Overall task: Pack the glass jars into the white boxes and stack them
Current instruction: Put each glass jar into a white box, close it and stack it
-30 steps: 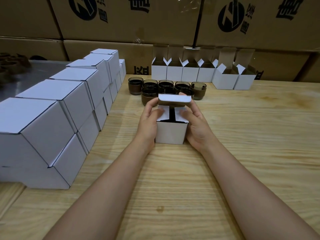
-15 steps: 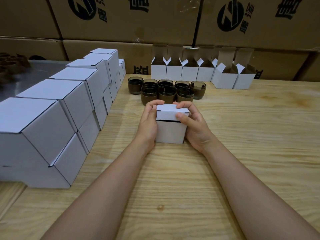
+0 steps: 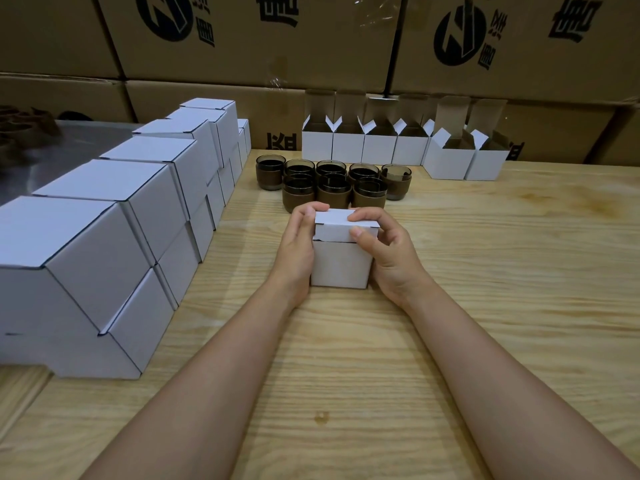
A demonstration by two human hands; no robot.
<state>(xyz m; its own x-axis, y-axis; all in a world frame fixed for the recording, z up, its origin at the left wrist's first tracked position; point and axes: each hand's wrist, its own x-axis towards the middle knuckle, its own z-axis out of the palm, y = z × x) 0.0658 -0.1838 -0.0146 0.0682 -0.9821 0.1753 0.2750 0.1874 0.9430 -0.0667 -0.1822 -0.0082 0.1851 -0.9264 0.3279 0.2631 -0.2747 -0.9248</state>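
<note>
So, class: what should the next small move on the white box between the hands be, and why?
Probably push the lid fully down into the box. Its front flap is folded over, but a dark gap shows beneath it; the left hand holds the box and the right hand pinches the lid.

a pale grained wooden tabletop (image 3: 485,271) runs to a wall of large brown cardboard cartons (image 3: 311,39) printed with black logos; dim, even light.

Left hand (image 3: 297,252), right hand (image 3: 389,259); curled fingers
</note>
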